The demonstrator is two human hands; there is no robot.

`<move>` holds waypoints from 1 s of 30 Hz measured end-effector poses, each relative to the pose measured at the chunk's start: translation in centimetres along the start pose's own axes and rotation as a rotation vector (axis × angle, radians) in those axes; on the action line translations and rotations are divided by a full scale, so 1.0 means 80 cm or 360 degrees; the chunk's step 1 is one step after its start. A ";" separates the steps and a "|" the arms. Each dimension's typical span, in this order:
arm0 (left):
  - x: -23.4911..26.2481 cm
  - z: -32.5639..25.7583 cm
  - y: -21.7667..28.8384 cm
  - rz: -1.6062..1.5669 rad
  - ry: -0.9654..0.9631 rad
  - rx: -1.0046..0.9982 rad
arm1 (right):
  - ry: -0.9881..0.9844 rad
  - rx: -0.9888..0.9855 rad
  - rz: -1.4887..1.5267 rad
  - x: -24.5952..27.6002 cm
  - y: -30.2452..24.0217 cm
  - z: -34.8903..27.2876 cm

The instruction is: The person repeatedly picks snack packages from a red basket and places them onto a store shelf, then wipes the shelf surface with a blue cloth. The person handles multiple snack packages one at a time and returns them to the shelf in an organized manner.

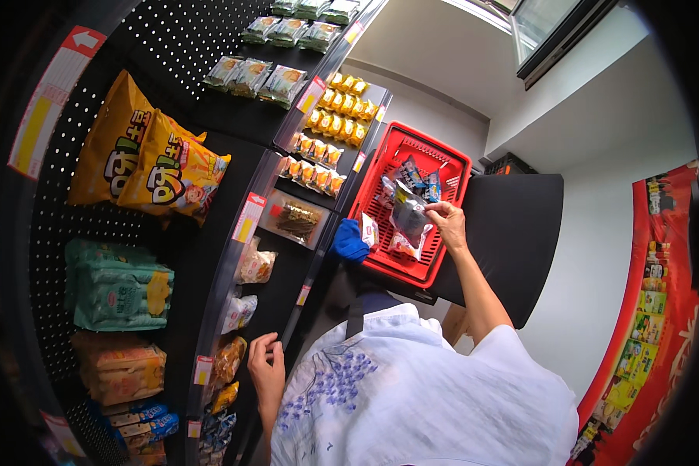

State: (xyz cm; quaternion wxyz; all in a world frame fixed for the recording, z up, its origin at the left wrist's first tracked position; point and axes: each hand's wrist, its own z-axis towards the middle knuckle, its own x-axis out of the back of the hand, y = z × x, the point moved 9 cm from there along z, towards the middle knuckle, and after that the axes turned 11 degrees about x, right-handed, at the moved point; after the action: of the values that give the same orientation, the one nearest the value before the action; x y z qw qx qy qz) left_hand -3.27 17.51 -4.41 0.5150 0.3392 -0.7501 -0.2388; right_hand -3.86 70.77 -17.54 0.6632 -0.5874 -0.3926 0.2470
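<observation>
My right hand holds a dark clear snack packet by its top edge, over the red shopping basket. Several small packets lie inside the basket. The basket rests on a black surface. My left hand is low at the shelf edge, fingers curled, next to small bagged snacks; it holds nothing that I can see. My white floral shirt fills the lower middle.
Black shelves curve along the left with large yellow snack bags, green packs, orange packs, rows of small yellow packets and wrapped items at the top. A blue cloth lies beside the basket. A red poster stands at right.
</observation>
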 end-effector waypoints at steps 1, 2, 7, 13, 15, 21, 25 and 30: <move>-0.003 0.008 0.017 -0.0021 -0.0024 -0.0038 | -0.0033 0.0052 0.0034 0.001 -0.038 0.002; -0.005 0.016 0.035 -0.0042 -0.0040 -0.0073 | -0.0074 0.0107 0.0071 -0.001 -0.071 0.005; -0.037 0.053 0.123 -0.0297 -0.0224 -0.0296 | -0.0349 0.0428 0.0133 -0.043 -0.234 -0.006; -0.062 0.049 0.214 -0.0329 -0.0194 -0.0605 | -0.0615 0.0459 0.0550 -0.139 -0.362 -0.068; -0.057 0.038 0.230 -0.0322 -0.0030 -0.0749 | -0.0704 0.0425 0.0605 -0.170 -0.386 -0.094; -0.041 0.035 0.188 -0.0613 0.0324 -0.0596 | -0.1039 0.0762 0.0394 -0.231 -0.435 -0.149; -0.048 0.046 0.141 -0.0974 0.0133 -0.0542 | -0.1422 0.0692 0.0537 -0.260 -0.453 -0.189; -0.026 0.020 0.130 -0.1463 -0.0353 -0.0272 | -0.1156 0.0861 0.0556 -0.239 -0.472 -0.162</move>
State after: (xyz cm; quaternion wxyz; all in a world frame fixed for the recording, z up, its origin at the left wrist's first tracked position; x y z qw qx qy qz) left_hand -7.01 25.93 1.14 0.2989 0.5646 -0.5505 -0.5375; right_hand -9.31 41.05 14.77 0.5608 -0.3268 -0.4160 0.6370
